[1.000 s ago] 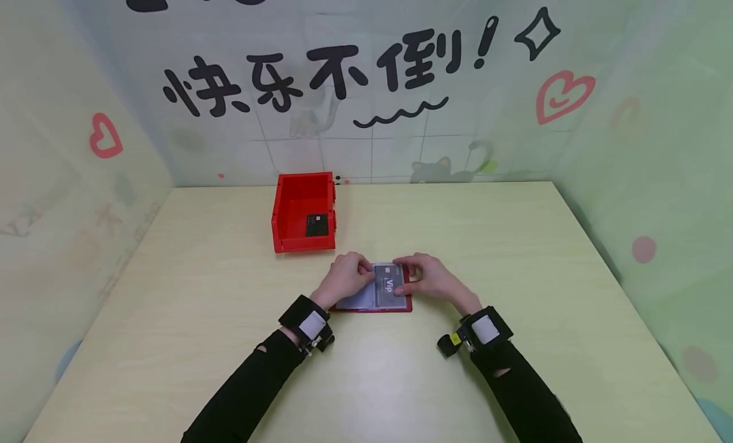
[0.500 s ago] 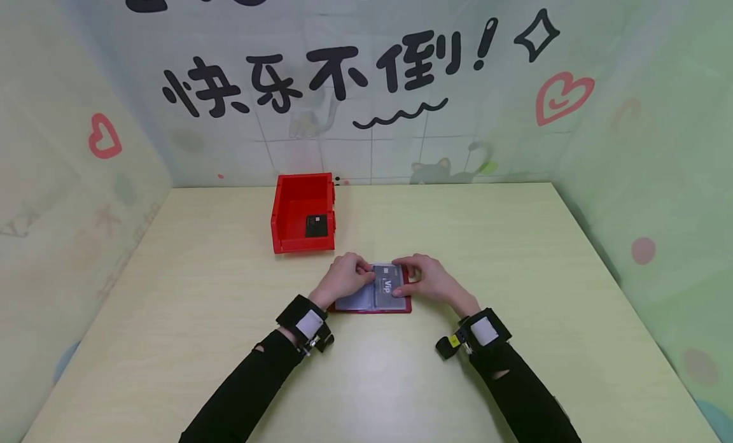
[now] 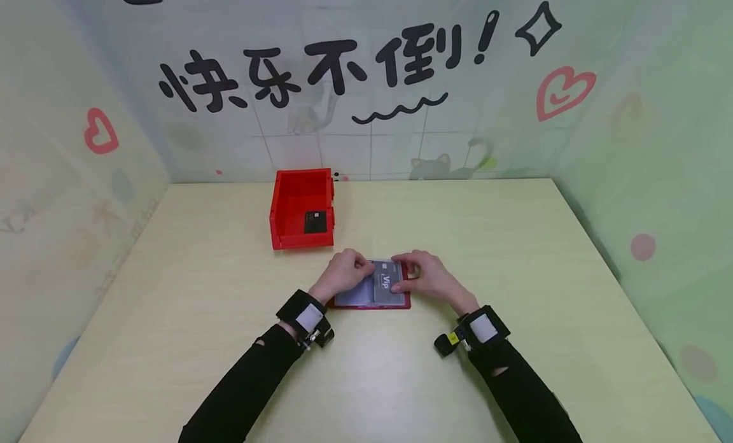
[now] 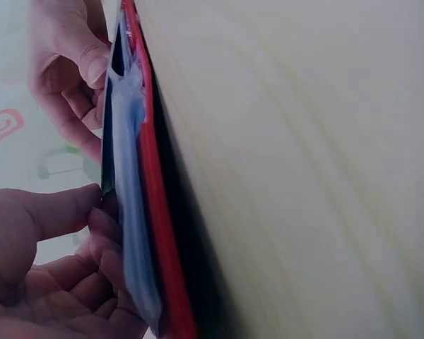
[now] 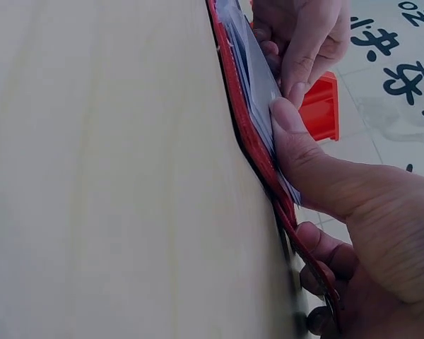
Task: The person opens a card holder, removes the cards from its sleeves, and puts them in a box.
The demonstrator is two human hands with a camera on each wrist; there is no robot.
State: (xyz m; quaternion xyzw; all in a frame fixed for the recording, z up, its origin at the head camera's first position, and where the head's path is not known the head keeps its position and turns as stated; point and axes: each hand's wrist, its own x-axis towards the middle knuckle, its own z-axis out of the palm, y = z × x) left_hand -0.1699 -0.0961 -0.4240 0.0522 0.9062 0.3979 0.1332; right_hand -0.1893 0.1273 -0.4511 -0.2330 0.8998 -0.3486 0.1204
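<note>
Left hand [image 3: 345, 270] and right hand [image 3: 428, 274] pinch at one red card holder [image 3: 354, 296]

We see the left thumb and forefinger drawn together at the upper left edge of the grey Vip card [image 3: 385, 282]; we cannot tell whether they nip clear plastic too. The right hand is part-curled on the holder's right end, thumb on the page, fingers behind the red cover [image 5: 234, 88], which bends there.

Nearest us, two black sleeves [image 3: 240, 382] come in from the lower corners, well apart, each with a wrist strap [image 3: 487, 326]. Between them we have a broad wedge of tabletop [image 3: 366, 379] up to the holder's near edge, which no hand covers. The holder lies around mid-table, far from both side edges, so there is wide room beyond either wrist.

Past the left hand we find a narrow gap, then the front wall of a red bin [image 3: 302, 242], a dark card [image 3: 315, 222] lying in its near right corner. The bin's far end sits near the table's back edge; behind stands a lettered backdrop [image 3: 338, 121].
</note>
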